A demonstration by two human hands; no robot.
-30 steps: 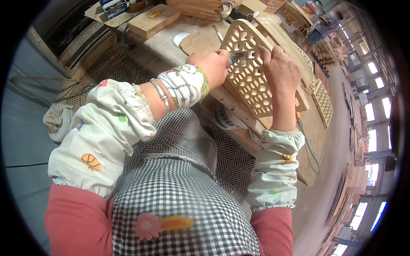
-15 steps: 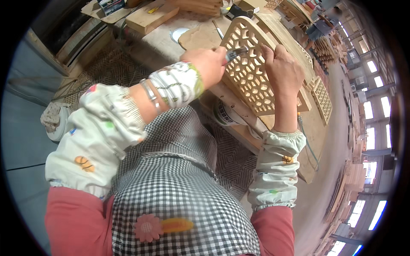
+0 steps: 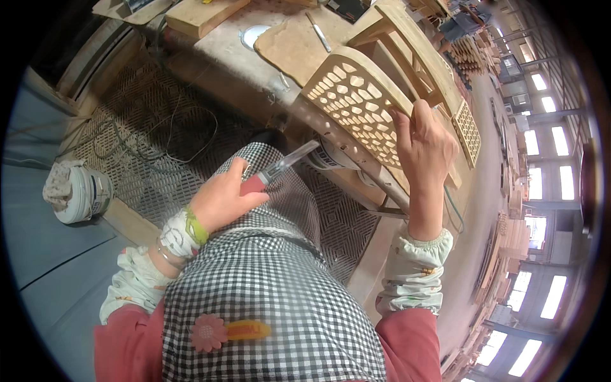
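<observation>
1. The left hand (image 3: 223, 198) is curled around one tool (image 3: 280, 167) with a red handle and a flat, see-through-looking blade. It is left of the holed wooden panel (image 3: 361, 105), with a gap between tool and panel.
2. The right hand (image 3: 428, 145) has its thumb and fingers bent closed on the right edge of the holed wooden panel.
3. The holed wooden panel leans at a slant at the near edge of the work table (image 3: 219, 56). It has many small holes, too many to count.
4. Just behind the holed wooden panel is one wooden frame (image 3: 407, 48). To its right is one smaller holed panel (image 3: 468, 134), so I count two panels with holes.
5. The table top looks worn and dusty. Left of the holed wooden panel are one brown flat piece (image 3: 286, 54), one thin stick-like tool (image 3: 318, 32), one round white thing (image 3: 254, 37) and one thick board (image 3: 202, 16).
6. Below the holed wooden panel is one white tub (image 3: 328, 156), partly hidden. Far left is one white bucket (image 3: 89, 191), on a patterned floor mat (image 3: 143, 156).
7. Far right of the holed wooden panel, a big room has several bright windows (image 3: 554, 296) and piles of wood (image 3: 470, 60). One other person (image 3: 461, 24) is behind it.
</observation>
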